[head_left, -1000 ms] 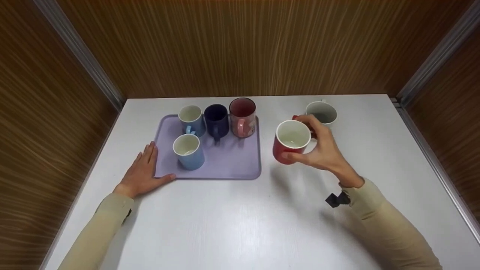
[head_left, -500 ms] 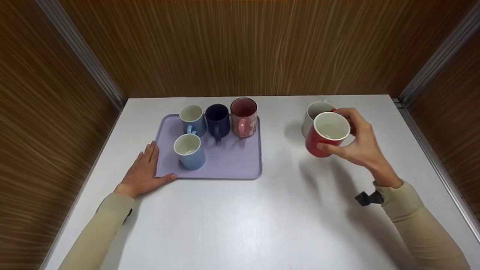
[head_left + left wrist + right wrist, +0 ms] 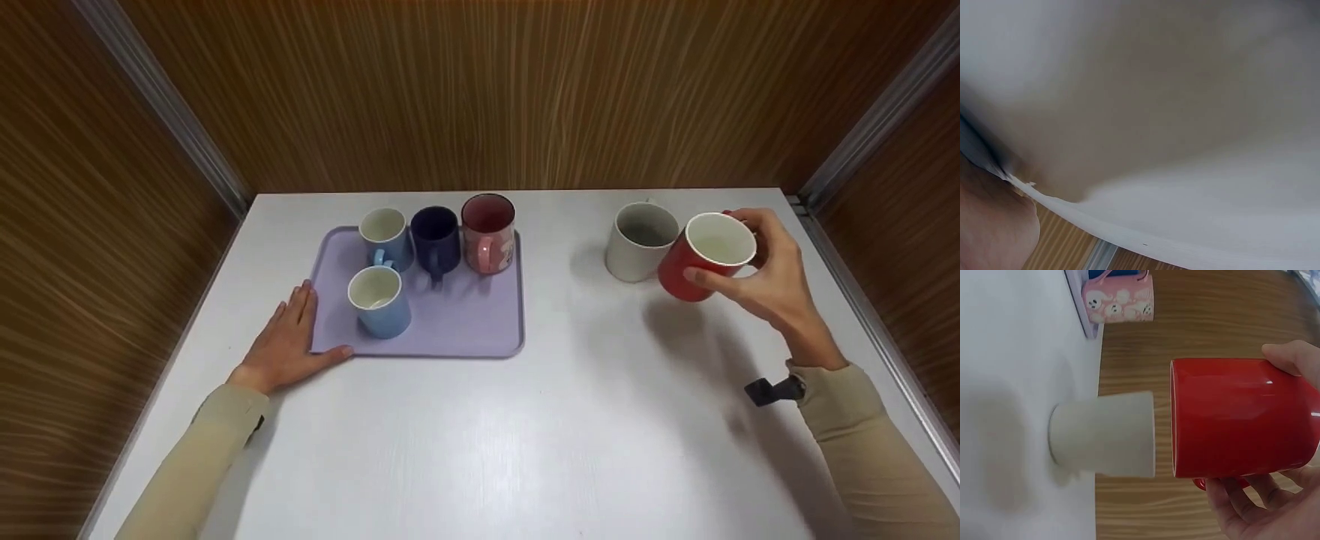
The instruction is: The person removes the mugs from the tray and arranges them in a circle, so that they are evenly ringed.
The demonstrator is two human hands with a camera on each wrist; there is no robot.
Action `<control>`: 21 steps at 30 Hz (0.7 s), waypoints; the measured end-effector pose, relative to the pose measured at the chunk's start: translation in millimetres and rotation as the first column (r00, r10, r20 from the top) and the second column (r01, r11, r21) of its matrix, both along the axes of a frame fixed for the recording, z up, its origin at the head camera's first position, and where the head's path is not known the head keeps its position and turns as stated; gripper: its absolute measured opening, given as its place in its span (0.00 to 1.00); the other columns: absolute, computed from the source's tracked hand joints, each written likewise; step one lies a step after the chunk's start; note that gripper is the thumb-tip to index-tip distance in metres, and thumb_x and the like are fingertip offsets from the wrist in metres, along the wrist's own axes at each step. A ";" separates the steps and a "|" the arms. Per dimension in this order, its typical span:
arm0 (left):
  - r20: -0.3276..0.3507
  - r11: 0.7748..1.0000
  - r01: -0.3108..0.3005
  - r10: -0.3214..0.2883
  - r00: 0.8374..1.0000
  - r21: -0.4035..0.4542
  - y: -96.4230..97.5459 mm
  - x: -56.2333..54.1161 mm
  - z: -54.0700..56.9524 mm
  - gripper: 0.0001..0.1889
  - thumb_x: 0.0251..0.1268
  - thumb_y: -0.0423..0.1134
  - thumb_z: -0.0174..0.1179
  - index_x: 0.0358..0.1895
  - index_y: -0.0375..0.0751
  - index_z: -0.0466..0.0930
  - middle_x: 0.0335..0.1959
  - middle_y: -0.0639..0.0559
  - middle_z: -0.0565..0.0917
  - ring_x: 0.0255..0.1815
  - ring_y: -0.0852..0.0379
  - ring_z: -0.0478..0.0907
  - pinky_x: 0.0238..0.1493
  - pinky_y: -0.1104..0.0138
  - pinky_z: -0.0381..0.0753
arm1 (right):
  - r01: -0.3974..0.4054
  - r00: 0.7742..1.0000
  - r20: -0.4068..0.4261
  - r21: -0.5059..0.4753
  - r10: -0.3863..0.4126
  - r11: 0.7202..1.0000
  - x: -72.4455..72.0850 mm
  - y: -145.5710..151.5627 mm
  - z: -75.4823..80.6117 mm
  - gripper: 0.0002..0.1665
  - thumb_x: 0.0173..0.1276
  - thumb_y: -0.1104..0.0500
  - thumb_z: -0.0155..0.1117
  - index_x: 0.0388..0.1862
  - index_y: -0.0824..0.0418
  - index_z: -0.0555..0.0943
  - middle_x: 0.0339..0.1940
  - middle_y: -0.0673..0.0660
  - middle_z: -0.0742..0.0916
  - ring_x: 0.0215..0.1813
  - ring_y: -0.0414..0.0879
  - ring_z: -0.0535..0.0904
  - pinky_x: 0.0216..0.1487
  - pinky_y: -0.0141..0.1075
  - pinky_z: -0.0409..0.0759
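Observation:
My right hand point(image 3: 772, 274) grips a red mug point(image 3: 694, 274) with a white inside, thumb on the near side and fingers at the handle side. The mug leans a little and is held up off the table, its shadow falling below it. Just left of it a white mug point(image 3: 634, 255) stands upright; the right wrist view shows the red mug point(image 3: 1241, 417) raised higher than the white one. My left hand point(image 3: 285, 345) rests with straight fingers along the left edge of a lilac tray point(image 3: 465, 337), the thumb touching its front corner.
On the tray stand a light blue mug point(image 3: 386, 315) in front and, behind it, another blue mug point(image 3: 390, 251), a navy mug point(image 3: 435, 247) and a pink patterned mug point(image 3: 487, 247). Wood-grain panels point(image 3: 480, 97) wall the white table point(image 3: 480, 450) at the back and sides.
My right hand has carried the red mug to the right, past the front of the white mug to its right side. The left hand and tray stay where they were.

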State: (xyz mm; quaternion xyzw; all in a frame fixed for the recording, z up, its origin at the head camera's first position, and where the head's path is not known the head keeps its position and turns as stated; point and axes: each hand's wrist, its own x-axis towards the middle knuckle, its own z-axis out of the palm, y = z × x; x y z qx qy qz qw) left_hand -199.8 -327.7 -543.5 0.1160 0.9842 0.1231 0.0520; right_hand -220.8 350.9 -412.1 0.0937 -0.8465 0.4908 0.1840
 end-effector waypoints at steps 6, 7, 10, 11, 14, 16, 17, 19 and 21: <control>-0.003 1.000 0.002 -0.002 1.000 0.009 0.5 1.6 1.7 0.68 0.66 0.79 0.56 0.86 0.28 0.37 0.90 0.35 0.37 0.90 0.35 0.36 0.88 0.40 0.42 | 0.086 0.995 0.052 0.022 -0.087 0.996 -8.7 16.1 -15.0 0.44 0.51 0.65 0.87 0.67 0.63 0.76 0.52 0.43 0.83 0.52 0.41 0.80 0.52 0.21 0.78; -0.008 1.000 0.004 -0.004 1.000 0.013 0.6 2.0 2.0 0.68 0.66 0.79 0.57 0.86 0.28 0.37 0.90 0.34 0.37 0.90 0.34 0.36 0.88 0.40 0.42 | 0.097 0.993 0.062 0.032 -0.099 0.995 -9.7 18.1 -17.6 0.44 0.52 0.64 0.87 0.67 0.63 0.76 0.51 0.43 0.82 0.52 0.41 0.79 0.51 0.21 0.77; -0.023 1.000 0.006 -0.006 1.000 0.024 1.4 2.8 2.5 0.67 0.65 0.78 0.58 0.86 0.26 0.39 0.89 0.33 0.39 0.90 0.34 0.37 0.87 0.39 0.43 | 0.123 0.987 0.093 0.063 -0.129 0.990 -12.9 23.1 -25.4 0.45 0.53 0.62 0.87 0.68 0.62 0.74 0.52 0.44 0.81 0.53 0.40 0.78 0.51 0.21 0.76; -0.024 1.000 0.007 -0.006 1.000 0.026 1.5 2.9 2.4 0.67 0.65 0.78 0.58 0.86 0.26 0.39 0.89 0.33 0.39 0.90 0.34 0.37 0.87 0.39 0.43 | 0.129 0.985 0.104 0.077 -0.137 0.989 -13.9 24.4 -28.2 0.46 0.54 0.61 0.87 0.69 0.62 0.73 0.53 0.45 0.81 0.53 0.40 0.77 0.51 0.21 0.76; -0.011 1.000 0.002 -0.002 1.000 0.019 1.7 2.8 1.4 0.68 0.65 0.79 0.57 0.86 0.28 0.38 0.90 0.34 0.38 0.90 0.35 0.36 0.88 0.40 0.42 | 0.140 0.977 0.142 0.117 -0.156 0.983 -16.8 27.7 -36.6 0.48 0.55 0.58 0.87 0.71 0.61 0.71 0.57 0.51 0.81 0.56 0.40 0.76 0.55 0.23 0.76; -0.001 1.000 0.000 0.000 1.000 0.015 1.5 2.7 0.5 0.68 0.65 0.79 0.57 0.87 0.29 0.38 0.90 0.35 0.37 0.91 0.35 0.36 0.88 0.40 0.42 | 0.144 0.971 0.170 0.141 -0.167 0.980 -18.5 28.8 -41.8 0.49 0.56 0.56 0.87 0.72 0.61 0.70 0.60 0.56 0.80 0.58 0.44 0.76 0.60 0.29 0.78; 0.002 1.000 -0.001 0.001 1.000 0.013 1.2 2.6 0.0 0.68 0.65 0.80 0.56 0.87 0.29 0.37 0.90 0.35 0.37 0.91 0.35 0.35 0.88 0.40 0.42 | 0.143 0.968 0.185 0.149 -0.170 0.978 -19.2 29.1 -44.2 0.49 0.57 0.56 0.86 0.73 0.61 0.69 0.62 0.58 0.80 0.60 0.46 0.76 0.64 0.34 0.80; 0.003 1.000 -0.003 0.003 1.000 0.011 0.6 2.8 -0.8 0.68 0.65 0.80 0.56 0.87 0.29 0.37 0.90 0.35 0.37 0.90 0.35 0.35 0.88 0.40 0.42 | 0.140 0.962 0.211 0.160 -0.172 0.977 -21.0 29.4 -48.7 0.51 0.58 0.55 0.86 0.74 0.62 0.67 0.65 0.62 0.79 0.64 0.53 0.75 0.71 0.47 0.80; 0.001 1.000 -0.004 0.004 1.000 0.010 -0.1 3.2 -1.3 0.68 0.65 0.80 0.56 0.87 0.29 0.37 0.90 0.35 0.37 0.90 0.35 0.35 0.88 0.40 0.42 | 0.134 0.957 0.234 0.164 -0.170 0.977 -23.1 29.5 -53.2 0.52 0.59 0.54 0.86 0.75 0.63 0.66 0.66 0.64 0.78 0.67 0.58 0.75 0.74 0.59 0.77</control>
